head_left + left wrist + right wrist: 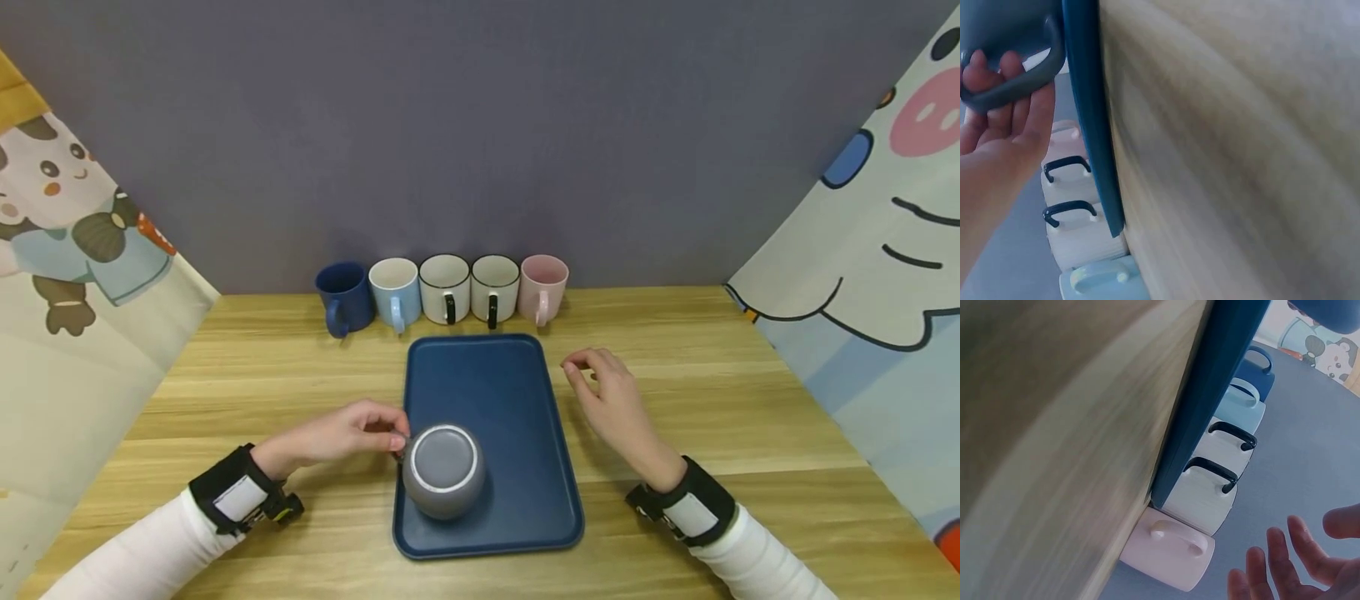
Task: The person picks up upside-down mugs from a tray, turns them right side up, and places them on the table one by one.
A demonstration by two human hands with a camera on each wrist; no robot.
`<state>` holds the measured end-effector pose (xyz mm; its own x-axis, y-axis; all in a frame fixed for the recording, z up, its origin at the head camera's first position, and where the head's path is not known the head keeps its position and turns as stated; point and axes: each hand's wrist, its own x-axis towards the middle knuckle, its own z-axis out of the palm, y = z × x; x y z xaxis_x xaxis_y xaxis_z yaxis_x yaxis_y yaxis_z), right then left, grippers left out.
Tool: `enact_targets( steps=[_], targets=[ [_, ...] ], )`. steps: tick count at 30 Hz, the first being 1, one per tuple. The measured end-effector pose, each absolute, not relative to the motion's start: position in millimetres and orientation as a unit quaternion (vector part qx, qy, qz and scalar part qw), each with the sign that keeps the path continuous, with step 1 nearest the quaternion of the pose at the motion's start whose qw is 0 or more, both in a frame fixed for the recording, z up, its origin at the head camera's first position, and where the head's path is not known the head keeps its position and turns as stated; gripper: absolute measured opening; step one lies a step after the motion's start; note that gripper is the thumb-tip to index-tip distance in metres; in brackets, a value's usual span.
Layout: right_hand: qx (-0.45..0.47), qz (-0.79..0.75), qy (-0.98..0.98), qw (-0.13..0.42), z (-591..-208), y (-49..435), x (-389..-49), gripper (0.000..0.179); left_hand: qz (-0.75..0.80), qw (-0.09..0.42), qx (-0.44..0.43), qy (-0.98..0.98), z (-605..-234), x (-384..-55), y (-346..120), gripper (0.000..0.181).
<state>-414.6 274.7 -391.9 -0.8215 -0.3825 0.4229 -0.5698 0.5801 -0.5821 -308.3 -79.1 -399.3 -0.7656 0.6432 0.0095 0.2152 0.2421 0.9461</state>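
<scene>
A grey mug [444, 472] is upside down over the near left part of the dark blue tray [517, 400], its pale-ringed base facing up. Whether its rim touches the tray is hidden. My left hand [352, 433] grips the mug's handle from the left; in the left wrist view, fingers pass through the handle [1019, 84]. On the other side, my right hand [611, 400] hovers beside the tray's right edge with its fingers loosely bent and nothing held. The right wrist view shows those fingers [1280, 553] spread apart.
Along the grey back wall stands a row of upright mugs: dark blue [345, 293], light blue [396, 292], two white with black handles [446, 287], and pink [542, 287]. Cartoon-printed cloths [90, 208] flank the wooden table [247, 367].
</scene>
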Motion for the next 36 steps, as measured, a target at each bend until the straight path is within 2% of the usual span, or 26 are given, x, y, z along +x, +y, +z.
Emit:
enact_targets(
  steps=[9,24,32,36],
  targets=[
    [0.271,0.370,-0.879,0.126,-391.8,275.0,-415.2,0.023,0.577,0.171,0.242,0.761,-401.9,-306.8,-73.9,0.015],
    [0.271,0.374,-0.878,0.127,-392.6,275.1,-416.5,0.024,0.613,0.179,0.203,0.742,-403.2,-305.4,-72.2,0.023],
    [0.269,0.374,-0.878,0.126,-392.6,275.7,-417.3,0.024,0.673,0.186,0.164,0.697,-401.8,-303.6,-67.5,0.011],
    [0.269,0.375,-0.877,0.133,-392.6,275.8,-418.1,0.022,0.707,0.171,0.155,0.669,-398.4,-304.1,-64.4,0.018]
  ],
)
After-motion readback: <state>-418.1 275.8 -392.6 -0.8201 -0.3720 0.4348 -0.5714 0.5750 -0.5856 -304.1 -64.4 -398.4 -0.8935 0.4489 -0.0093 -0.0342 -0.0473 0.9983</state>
